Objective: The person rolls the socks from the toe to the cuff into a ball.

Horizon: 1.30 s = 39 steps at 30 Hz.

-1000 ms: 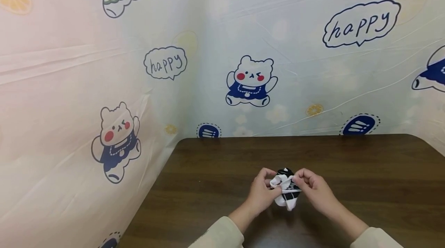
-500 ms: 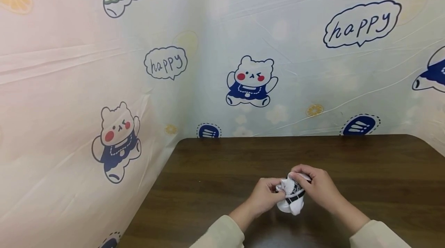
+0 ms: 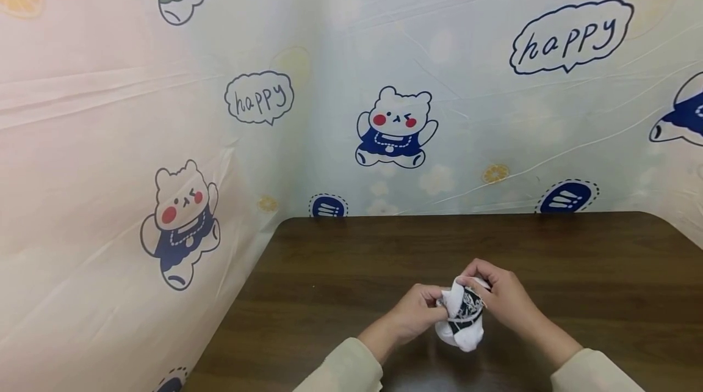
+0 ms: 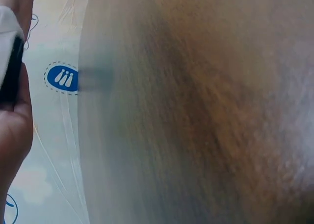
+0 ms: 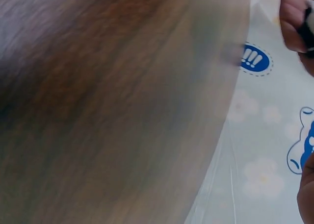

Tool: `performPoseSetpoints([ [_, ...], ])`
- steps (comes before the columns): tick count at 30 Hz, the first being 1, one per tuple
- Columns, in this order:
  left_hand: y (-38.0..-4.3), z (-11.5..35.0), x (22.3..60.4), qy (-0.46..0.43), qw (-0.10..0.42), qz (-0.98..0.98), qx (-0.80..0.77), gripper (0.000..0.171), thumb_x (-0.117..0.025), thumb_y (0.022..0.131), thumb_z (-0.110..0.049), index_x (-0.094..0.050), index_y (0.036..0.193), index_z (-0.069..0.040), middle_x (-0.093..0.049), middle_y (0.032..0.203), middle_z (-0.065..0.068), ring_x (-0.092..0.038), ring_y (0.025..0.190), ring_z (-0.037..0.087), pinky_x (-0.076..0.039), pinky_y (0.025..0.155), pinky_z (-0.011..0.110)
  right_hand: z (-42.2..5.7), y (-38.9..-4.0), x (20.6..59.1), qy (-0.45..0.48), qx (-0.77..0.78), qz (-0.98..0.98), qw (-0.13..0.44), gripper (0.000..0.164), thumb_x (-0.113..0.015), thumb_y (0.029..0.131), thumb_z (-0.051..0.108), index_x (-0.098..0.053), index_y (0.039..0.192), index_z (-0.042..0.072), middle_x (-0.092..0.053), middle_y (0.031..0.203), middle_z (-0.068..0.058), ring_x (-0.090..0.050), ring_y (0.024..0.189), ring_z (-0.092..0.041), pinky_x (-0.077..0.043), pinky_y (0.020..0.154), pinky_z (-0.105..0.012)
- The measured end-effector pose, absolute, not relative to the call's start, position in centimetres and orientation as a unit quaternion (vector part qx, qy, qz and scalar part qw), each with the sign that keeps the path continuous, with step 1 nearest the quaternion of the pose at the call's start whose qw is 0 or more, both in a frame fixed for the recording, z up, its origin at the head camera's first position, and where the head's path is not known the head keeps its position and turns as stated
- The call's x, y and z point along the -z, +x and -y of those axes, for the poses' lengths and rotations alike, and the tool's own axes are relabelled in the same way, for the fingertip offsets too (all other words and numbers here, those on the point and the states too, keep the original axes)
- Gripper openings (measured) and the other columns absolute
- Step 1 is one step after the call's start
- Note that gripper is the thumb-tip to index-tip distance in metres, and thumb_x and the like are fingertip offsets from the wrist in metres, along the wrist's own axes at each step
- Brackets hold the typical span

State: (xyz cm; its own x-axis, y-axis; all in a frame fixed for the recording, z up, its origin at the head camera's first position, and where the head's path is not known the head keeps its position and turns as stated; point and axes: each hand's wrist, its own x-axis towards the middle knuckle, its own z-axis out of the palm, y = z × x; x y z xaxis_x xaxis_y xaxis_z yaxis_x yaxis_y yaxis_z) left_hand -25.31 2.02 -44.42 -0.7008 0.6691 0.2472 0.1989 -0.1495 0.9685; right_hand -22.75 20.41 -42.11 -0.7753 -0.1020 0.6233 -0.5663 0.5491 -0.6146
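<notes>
A bunched black-and-white sock (image 3: pixel 465 320) is held between both hands in the head view, apparently just above the table. Loose pale threads show on its dark patch. My left hand (image 3: pixel 413 315) pinches its left side, thumb in front. At the upper right, my right hand (image 3: pixel 506 295) grips the white edge between thumb and fingers. The left wrist view catches only a blurred strip of the sock (image 4: pixel 11 62) at its left border. A small dark and white bit of sock (image 5: pixel 308 30) shows at the right border of the right wrist view.
A dark brown wooden table (image 3: pixel 340 270) with rounded far corners lies under the hands. Behind it and along the left hangs a pale curtain (image 3: pixel 472 123) printed with bears, orange slices and "happy" bubbles.
Both hands have shifted slightly right with the sock. My right hand has taken hold of its upper edge, and more of the threaded dark patch shows.
</notes>
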Motion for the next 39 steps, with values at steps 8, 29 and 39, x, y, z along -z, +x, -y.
performPoseSetpoints([
  [8,-24.9,-1.7,44.1,0.342,0.237,-0.592,-0.69,0.028,-0.045,0.074,0.014,-0.048,0.097,0.03,-0.063,0.091,0.024,-0.057,0.081,0.002,-0.046,0.071,0.019,-20.2,-23.0,43.1,0.236,-0.356,0.839,0.337,0.021,-0.071,0.081,0.003,-0.057,0.083,0.019,-0.062,0.072,0.013,-0.049,0.061,0.002,-0.039,0.052,-0.017],
  [29,-24.1,-3.4,43.8,0.195,0.089,-0.546,-0.81,0.03,-0.055,0.073,0.016,-0.041,0.1,0.017,-0.054,0.09,0.002,-0.052,0.083,0.013,-0.044,0.072,0.021,-19.0,-22.1,43.3,0.126,-0.413,0.833,0.345,0.015,-0.06,0.089,-0.002,-0.054,0.087,0.011,-0.063,0.07,0.008,-0.056,0.066,-0.004,-0.044,0.057,-0.029],
  [39,-23.8,-3.5,43.6,0.212,-0.089,-0.716,-0.659,0.007,-0.069,0.074,0.004,-0.07,0.078,-0.001,-0.062,0.081,-0.005,-0.058,0.079,0.003,-0.048,0.074,0.022,-18.7,-21.7,43.3,0.07,-0.445,0.842,0.296,0.013,-0.057,0.09,-0.004,-0.055,0.089,0.009,-0.064,0.074,0.002,-0.054,0.071,-0.006,-0.042,0.063,-0.028],
])
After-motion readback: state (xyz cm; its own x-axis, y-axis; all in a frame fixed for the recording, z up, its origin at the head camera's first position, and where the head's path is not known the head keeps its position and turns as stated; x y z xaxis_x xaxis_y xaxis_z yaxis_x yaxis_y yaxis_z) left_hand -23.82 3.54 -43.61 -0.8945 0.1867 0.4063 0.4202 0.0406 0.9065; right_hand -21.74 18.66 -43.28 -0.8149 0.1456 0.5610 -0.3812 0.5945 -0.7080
